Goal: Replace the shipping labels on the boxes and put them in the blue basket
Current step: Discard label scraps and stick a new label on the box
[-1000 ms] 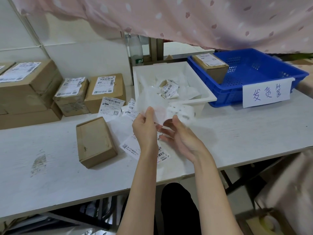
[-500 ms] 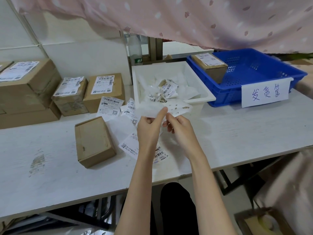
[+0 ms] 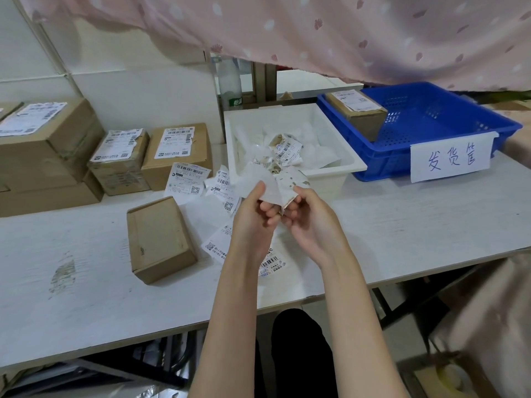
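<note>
My left hand (image 3: 253, 216) and my right hand (image 3: 309, 222) both grip a crumpled white label sheet (image 3: 275, 182) just in front of the white bin (image 3: 333, 179). A bare brown box (image 3: 159, 239) without a label lies on the table to the left of my hands. Loose shipping labels (image 3: 188, 179) lie scattered behind and under my hands. The blue basket (image 3: 431, 145) stands at the back right with one labelled box (image 3: 356, 113) in its left corner.
Labelled cardboard boxes (image 3: 175, 150) are stacked at the back left by the wall. The white bin holds torn labels and backing paper. A paper sign (image 3: 451, 159) hangs on the basket's front. A pink curtain (image 3: 344, 33) hangs overhead. The table's front edge runs below my forearms.
The flat sheet held spread between my hands has been folded and crumpled together. Both hands have drawn closer, fingers curling round the paper.
</note>
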`<state>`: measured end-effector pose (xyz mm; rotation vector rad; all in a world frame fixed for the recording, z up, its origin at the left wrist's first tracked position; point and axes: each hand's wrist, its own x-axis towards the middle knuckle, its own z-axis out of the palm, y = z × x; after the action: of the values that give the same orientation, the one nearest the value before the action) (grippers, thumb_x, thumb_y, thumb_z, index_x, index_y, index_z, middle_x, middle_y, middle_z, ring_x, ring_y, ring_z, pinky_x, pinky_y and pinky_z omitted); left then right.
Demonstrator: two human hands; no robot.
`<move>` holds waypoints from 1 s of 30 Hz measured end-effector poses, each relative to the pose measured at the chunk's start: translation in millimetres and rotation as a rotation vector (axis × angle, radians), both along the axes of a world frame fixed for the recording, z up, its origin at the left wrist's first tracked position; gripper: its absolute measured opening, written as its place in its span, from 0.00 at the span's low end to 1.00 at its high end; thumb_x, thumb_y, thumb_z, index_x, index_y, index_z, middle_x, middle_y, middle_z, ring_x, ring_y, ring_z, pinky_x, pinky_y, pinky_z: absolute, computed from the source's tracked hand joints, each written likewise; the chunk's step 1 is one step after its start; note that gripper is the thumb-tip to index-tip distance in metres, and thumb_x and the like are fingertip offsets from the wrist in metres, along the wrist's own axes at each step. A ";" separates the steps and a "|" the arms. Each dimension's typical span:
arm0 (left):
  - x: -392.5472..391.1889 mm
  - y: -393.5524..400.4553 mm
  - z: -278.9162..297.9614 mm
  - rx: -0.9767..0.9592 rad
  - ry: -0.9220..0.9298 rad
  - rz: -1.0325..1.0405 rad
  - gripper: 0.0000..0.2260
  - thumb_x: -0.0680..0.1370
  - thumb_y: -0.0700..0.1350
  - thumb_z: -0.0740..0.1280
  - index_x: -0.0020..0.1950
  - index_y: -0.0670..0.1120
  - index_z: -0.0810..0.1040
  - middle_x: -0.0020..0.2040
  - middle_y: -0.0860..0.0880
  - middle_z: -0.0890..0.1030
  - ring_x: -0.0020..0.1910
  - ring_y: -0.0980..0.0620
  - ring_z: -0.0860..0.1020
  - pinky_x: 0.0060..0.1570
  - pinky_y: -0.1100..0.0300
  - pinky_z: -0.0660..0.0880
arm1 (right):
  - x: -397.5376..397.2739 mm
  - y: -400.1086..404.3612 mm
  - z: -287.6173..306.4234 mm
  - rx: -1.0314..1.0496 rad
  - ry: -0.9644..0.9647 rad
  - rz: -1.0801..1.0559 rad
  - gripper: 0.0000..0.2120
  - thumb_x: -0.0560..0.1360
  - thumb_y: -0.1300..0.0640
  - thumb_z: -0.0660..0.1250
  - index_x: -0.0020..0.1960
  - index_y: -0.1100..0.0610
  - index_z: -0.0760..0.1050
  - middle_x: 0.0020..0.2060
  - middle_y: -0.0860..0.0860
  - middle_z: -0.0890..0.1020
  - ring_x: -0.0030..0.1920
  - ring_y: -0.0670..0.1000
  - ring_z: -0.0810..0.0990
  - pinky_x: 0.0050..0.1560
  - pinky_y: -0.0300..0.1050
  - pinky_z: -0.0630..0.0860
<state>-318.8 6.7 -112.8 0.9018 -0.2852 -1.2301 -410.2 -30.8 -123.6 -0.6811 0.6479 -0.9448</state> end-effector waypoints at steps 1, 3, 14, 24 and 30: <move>1.4 -0.2 0.5 -0.003 0.059 0.010 0.16 0.83 0.42 0.59 0.34 0.47 0.69 0.22 0.55 0.61 0.20 0.60 0.61 0.23 0.68 0.56 | 0.4 -0.4 -0.2 0.027 -0.029 0.001 0.16 0.80 0.62 0.58 0.33 0.56 0.64 0.24 0.48 0.69 0.25 0.45 0.68 0.36 0.39 0.65; 3.2 0.0 1.8 0.003 0.121 0.027 0.15 0.83 0.42 0.60 0.36 0.46 0.69 0.22 0.55 0.61 0.20 0.60 0.61 0.21 0.68 0.56 | 0.0 -0.5 -1.5 0.070 -0.093 0.002 0.16 0.80 0.62 0.58 0.34 0.56 0.64 0.24 0.48 0.69 0.24 0.45 0.68 0.37 0.40 0.65; 3.7 -2.8 2.5 0.146 -0.192 0.094 0.15 0.81 0.43 0.61 0.36 0.48 0.63 0.21 0.54 0.60 0.21 0.57 0.59 0.23 0.66 0.57 | -7.6 2.9 8.7 -0.028 0.005 0.120 0.30 0.73 0.32 0.60 0.39 0.61 0.74 0.33 0.55 0.75 0.35 0.51 0.73 0.41 0.43 0.69; -4.7 3.8 0.0 0.018 -0.665 0.168 0.22 0.81 0.52 0.64 0.30 0.47 0.61 0.28 0.50 0.61 0.27 0.55 0.59 0.28 0.65 0.59 | 3.5 8.6 13.9 -0.327 0.522 -0.135 0.15 0.79 0.56 0.63 0.34 0.56 0.67 0.27 0.46 0.73 0.31 0.45 0.68 0.35 0.35 0.66; -7.1 3.1 3.6 -0.007 -0.572 0.125 0.20 0.82 0.41 0.61 0.29 0.46 0.64 0.23 0.54 0.63 0.23 0.56 0.60 0.25 0.68 0.61 | 2.5 10.7 14.7 -0.352 0.487 -0.121 0.11 0.79 0.60 0.62 0.37 0.60 0.69 0.29 0.51 0.69 0.26 0.43 0.67 0.33 0.31 0.67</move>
<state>-325.9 9.8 -109.1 1.2373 -0.6759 -0.8347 -407.7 -20.1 -108.9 -1.2181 0.9698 -1.0237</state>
